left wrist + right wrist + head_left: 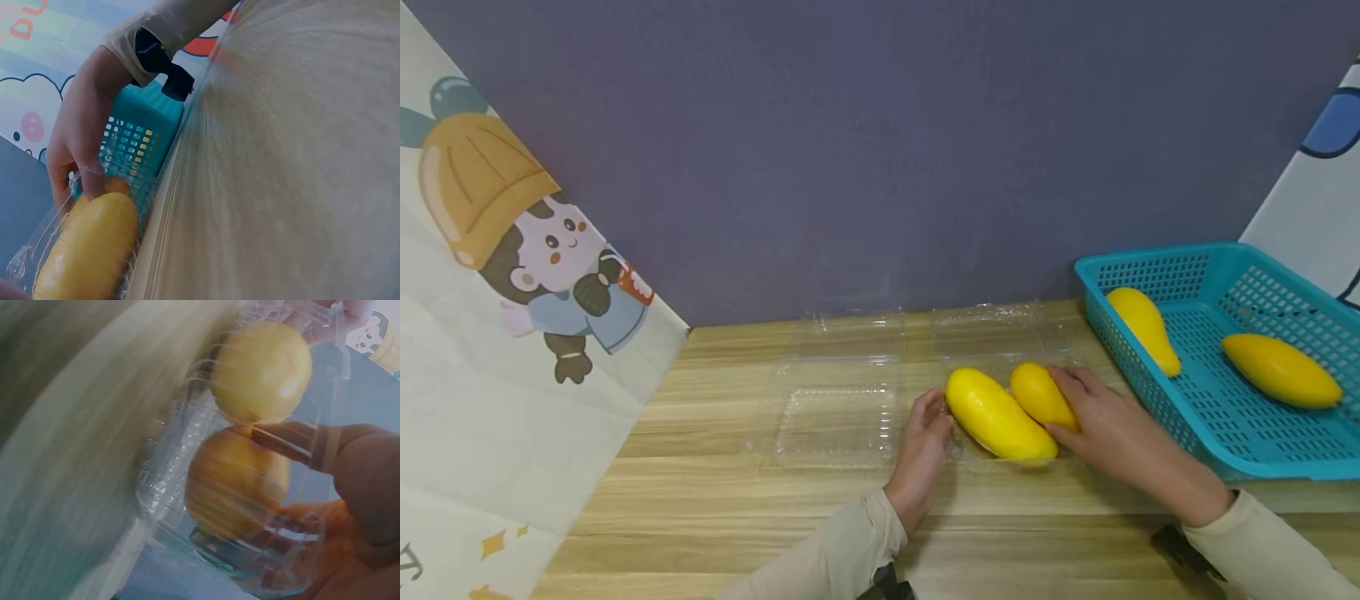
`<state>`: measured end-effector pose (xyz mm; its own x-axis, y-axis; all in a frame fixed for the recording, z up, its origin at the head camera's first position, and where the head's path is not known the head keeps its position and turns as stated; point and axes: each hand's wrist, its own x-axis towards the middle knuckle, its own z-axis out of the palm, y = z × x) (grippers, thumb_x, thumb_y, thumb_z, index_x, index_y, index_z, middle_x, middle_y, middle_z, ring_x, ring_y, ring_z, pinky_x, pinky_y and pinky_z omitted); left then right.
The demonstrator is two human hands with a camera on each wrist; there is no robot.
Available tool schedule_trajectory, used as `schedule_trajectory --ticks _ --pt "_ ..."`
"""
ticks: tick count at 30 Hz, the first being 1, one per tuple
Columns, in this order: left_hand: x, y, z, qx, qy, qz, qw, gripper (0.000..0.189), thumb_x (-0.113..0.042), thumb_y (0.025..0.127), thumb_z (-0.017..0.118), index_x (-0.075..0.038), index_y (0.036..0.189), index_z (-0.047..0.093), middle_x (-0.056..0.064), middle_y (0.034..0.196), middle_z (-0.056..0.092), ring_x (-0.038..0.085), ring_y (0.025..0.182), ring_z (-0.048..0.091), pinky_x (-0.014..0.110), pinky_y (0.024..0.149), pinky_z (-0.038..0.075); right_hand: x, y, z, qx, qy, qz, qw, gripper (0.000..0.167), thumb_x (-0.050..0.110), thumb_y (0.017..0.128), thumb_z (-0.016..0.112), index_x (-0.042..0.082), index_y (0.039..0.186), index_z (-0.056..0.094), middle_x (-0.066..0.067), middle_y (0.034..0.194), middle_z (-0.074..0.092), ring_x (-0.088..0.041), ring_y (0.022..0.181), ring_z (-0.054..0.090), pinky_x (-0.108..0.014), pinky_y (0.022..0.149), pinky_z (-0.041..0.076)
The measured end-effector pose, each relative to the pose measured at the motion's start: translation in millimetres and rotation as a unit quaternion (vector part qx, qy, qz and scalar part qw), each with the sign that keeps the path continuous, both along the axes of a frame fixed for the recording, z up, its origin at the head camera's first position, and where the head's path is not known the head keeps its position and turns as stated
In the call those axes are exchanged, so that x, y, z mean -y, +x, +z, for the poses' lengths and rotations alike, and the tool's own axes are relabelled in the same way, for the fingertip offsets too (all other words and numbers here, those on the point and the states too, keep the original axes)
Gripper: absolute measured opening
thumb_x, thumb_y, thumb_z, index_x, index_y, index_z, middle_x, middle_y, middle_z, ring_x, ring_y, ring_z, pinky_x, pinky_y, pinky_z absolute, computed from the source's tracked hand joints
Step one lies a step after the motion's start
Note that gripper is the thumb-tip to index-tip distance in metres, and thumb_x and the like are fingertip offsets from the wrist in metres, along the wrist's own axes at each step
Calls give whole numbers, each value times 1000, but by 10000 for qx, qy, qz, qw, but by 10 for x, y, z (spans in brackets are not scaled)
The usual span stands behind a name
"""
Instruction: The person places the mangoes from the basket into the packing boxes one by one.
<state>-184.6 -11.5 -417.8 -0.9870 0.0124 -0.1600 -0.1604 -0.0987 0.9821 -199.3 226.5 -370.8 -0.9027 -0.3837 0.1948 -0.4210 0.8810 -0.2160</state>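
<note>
A clear plastic clamshell box (970,460) lies with its lid folded back on the table, holding two yellow mangoes. The larger mango (1000,417) lies slantwise along the left part of the box. Beside it, the other mango (1041,396) is gripped by my right hand (1112,429), thumb on the near side and fingers over the far side. My left hand (921,450) holds the box's left edge, its fingertips close to the larger mango. In the right wrist view, the right thumb passes between the gripped mango (234,481) and the larger mango (262,372).
A teal basket (1206,450) stands on the right, with one mango (1142,329) leaning at its left wall and another mango (1281,371) on its floor. Another open clear box (835,425) sits to the left. A grey-blue panel (880,167) rises behind the table.
</note>
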Motion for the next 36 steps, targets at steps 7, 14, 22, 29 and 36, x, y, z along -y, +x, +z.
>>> schedule_trajectory --ticks 7,14,22,29,36 --pt "4 5 8 33 -31 -20 10000 47 -18 101 46 -15 148 42 13 153 43 31 142 41 51 117 36 0 -8 -27 -3 126 32 9999 62 29 92 69 -3 141 48 -29 130 56 -42 100 66 -58 81 56" --pt "8 6 13 67 11 6 10000 48 -18 101 46 -14 148 41 13 154 42 31 142 41 50 117 36 4 -5 -28 109 220 0 9997 62 30 93 67 -4 142 47 -29 133 56 -46 108 63 -60 87 54" --pt "2 13 34 6 -180 14 9998 49 -15 99 47 -14 148 42 13 153 43 32 142 41 52 117 36 -1 1 -33 273 257 -93 9993 64 29 94 66 -6 143 45 -32 137 54 -49 117 58 -62 94 50" --pt "-10 2 50 -48 -252 50 9997 50 -11 99 47 -11 148 41 14 153 43 33 142 41 51 118 36 -5 6 -32 304 267 -113 9991 64 29 94 66 -7 143 45 -33 136 55 -49 118 59 -61 94 51" --pt "-18 -14 98 -109 -311 142 9994 50 -6 95 48 -4 145 42 18 150 45 36 139 44 49 117 37 -3 -7 -13 550 105 -113 9984 68 31 95 65 -6 146 41 -32 139 54 -49 121 57 -62 96 50"
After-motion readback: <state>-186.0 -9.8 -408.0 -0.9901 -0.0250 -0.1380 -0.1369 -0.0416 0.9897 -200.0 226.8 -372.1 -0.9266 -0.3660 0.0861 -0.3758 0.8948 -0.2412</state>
